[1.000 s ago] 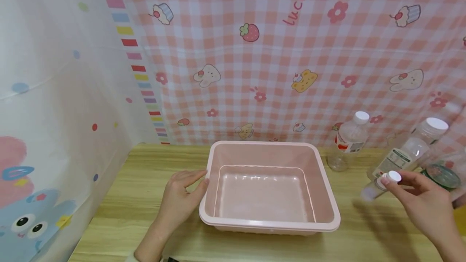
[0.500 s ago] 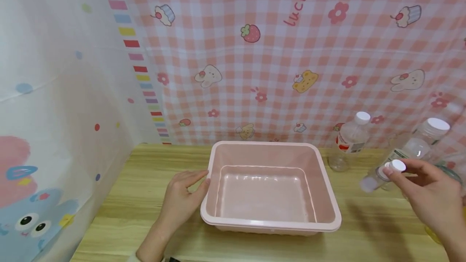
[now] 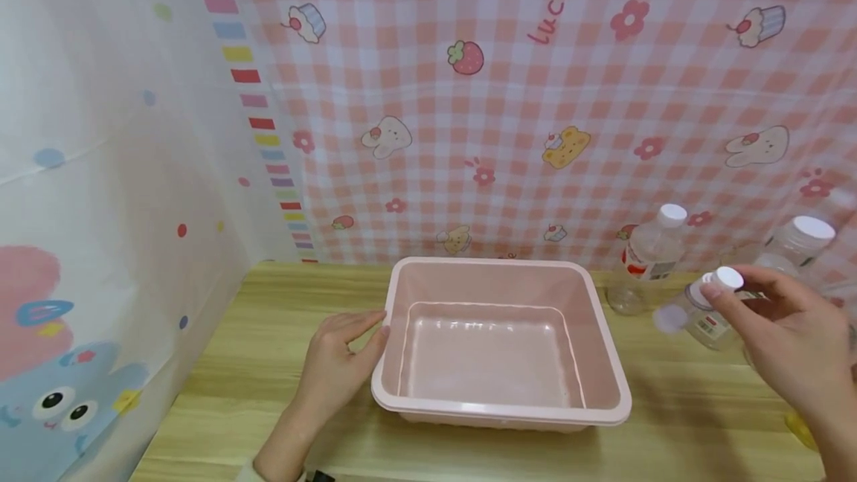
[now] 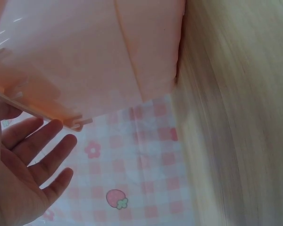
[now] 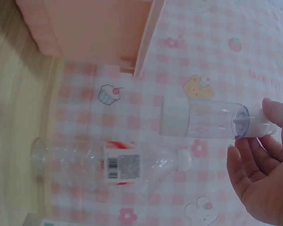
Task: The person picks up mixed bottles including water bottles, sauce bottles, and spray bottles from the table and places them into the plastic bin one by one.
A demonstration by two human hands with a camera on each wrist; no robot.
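A pale pink plastic basin stands on the wooden table. At its left rim, my left hand touches the edge with thumb and index fingertips, the other fingers loosely extended in the left wrist view. To the right of the basin, my right hand pinches the white top of a small clear bottle between thumb and fingers. This bottle has a white base and is held tilted above the table, its base toward the basin. Just behind it stands a clear plastic bottle with a white cap and a red-and-white label.
A larger clear jar with a white lid stands at the far right, partly behind my right hand. Something yellow shows beside my right forearm. Checked pink cloth hangs behind the table, and a white printed curtain hangs at left.
My right hand has lifted the small clear bottle higher, away from the tabletop and the jars. The left hand stays at the basin's rim.
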